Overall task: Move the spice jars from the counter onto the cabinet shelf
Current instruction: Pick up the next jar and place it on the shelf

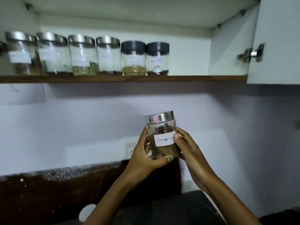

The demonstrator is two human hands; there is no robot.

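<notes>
Both forearms come up from the bottom edge, and between them, low in the view, lies a dark surface (178, 208) that I cannot identify. On the left side the left hand (144, 158) holds a glass jar (162, 137) from its left and from below: the fingers go behind the glass and the thumb, with a green nail, curls under the bottom. On the other side the right hand (190, 151) grips the same jar, its thumb pressing on the right end of a white paper label (164, 140) with handwriting that seems to read cinnamon. This jar has a silver metal lid (159, 118), stands almost upright with a small tilt, and has brown pieces inside. It is in the air in front of the pale wall (81, 127), well below the cabinet shelf (113, 78).

Behind the left hand a white wall socket (130, 149) is partly covered. A dark speckled counter (48, 184) runs at the lower left.

On the wooden shelf six jars stand in a row, just beside each other. From left to right: four with silver lids (21, 53) (54, 54) (82, 56) (108, 56), then two with black lids (134, 58) (157, 58). All have white labels, too blurred to read. The right part of the shelf is bare. At far right the open cabinet door (276, 46) shows a metal hinge (251, 53)
</notes>
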